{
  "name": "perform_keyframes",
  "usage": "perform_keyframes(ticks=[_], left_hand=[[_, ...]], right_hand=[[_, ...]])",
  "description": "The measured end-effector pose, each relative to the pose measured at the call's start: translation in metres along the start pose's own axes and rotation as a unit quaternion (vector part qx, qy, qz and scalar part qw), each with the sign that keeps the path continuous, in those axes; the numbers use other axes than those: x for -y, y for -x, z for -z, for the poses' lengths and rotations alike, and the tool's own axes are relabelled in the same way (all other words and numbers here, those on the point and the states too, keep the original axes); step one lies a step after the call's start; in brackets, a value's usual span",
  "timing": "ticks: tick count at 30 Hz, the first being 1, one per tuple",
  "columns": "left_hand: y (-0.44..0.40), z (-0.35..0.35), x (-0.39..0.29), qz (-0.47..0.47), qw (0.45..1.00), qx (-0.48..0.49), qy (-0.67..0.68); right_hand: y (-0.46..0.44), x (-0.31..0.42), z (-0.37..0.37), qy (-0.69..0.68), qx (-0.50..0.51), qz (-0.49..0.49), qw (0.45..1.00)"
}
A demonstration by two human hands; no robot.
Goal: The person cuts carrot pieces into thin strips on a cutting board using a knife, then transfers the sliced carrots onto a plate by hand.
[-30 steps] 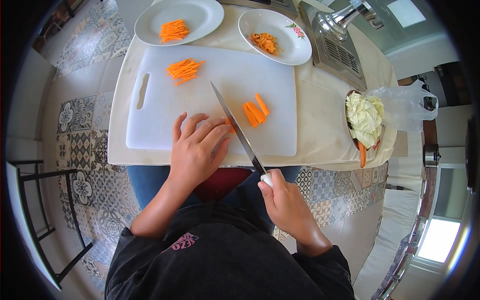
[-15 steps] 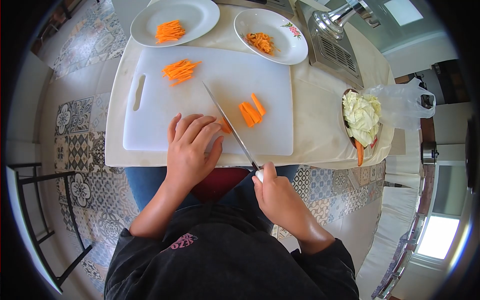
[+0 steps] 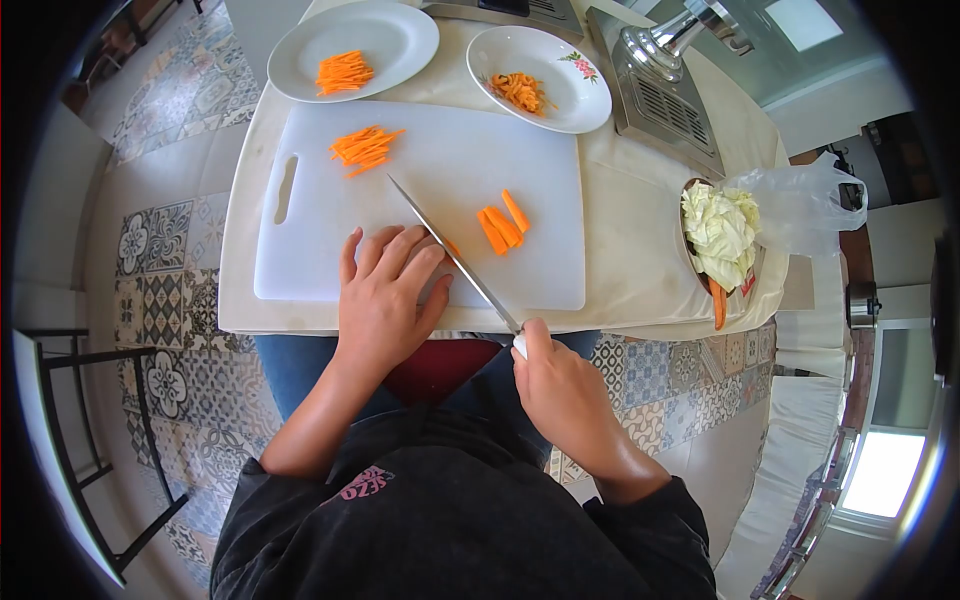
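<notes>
My right hand point(image 3: 558, 385) is closed round the white handle of a kitchen knife point(image 3: 465, 268). Its long blade slants up and left across the white cutting board point(image 3: 340, 270), right beside my left fingertips. With fingers bent, my left hand point(image 3: 388, 285) presses a carrot piece point(image 3: 452, 246) on the board; most of that piece is hidden by the fingers and blade. Right of the blade lie several thick carrot sticks point(image 3: 500, 230). Thin carrot strips point(image 3: 365, 149) form a pile near the board's upper left.
Behind the board stand a white plate point(image 3: 405, 45) with carrot strips and a flowered plate point(image 3: 585, 100) with carrot shreds. Cabbage point(image 3: 720, 232) sits in a dish at right, near a plastic bag point(image 3: 815, 205). A metal appliance point(image 3: 665, 110) occupies the back right.
The knife blade has shifted slightly left toward my left fingers, and less of the carrot piece shows beside them. My left hand stays on the board. The view has shifted a little.
</notes>
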State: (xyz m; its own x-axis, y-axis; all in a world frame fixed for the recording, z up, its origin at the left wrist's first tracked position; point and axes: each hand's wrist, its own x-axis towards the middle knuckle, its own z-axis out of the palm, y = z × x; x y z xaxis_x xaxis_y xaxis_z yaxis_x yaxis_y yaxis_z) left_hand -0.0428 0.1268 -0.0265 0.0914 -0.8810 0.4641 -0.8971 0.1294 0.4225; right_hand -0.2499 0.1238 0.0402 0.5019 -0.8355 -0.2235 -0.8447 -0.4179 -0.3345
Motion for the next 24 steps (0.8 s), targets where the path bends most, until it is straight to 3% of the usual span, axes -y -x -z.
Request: perform_keyframes(ticks=[14, 24], left_hand=[[-0.001, 0.0, -0.002, 0.01, 1.0, -0.01, 0.016], [-0.001, -0.001, -0.004, 0.004, 0.999, 0.009, -0.036]], right_hand=[[0.002, -0.014, -0.003, -0.051, -0.077, 0.015, 0.996], [-0.003, -0.018, 0.006, -0.132, -0.002, -0.013, 0.991]])
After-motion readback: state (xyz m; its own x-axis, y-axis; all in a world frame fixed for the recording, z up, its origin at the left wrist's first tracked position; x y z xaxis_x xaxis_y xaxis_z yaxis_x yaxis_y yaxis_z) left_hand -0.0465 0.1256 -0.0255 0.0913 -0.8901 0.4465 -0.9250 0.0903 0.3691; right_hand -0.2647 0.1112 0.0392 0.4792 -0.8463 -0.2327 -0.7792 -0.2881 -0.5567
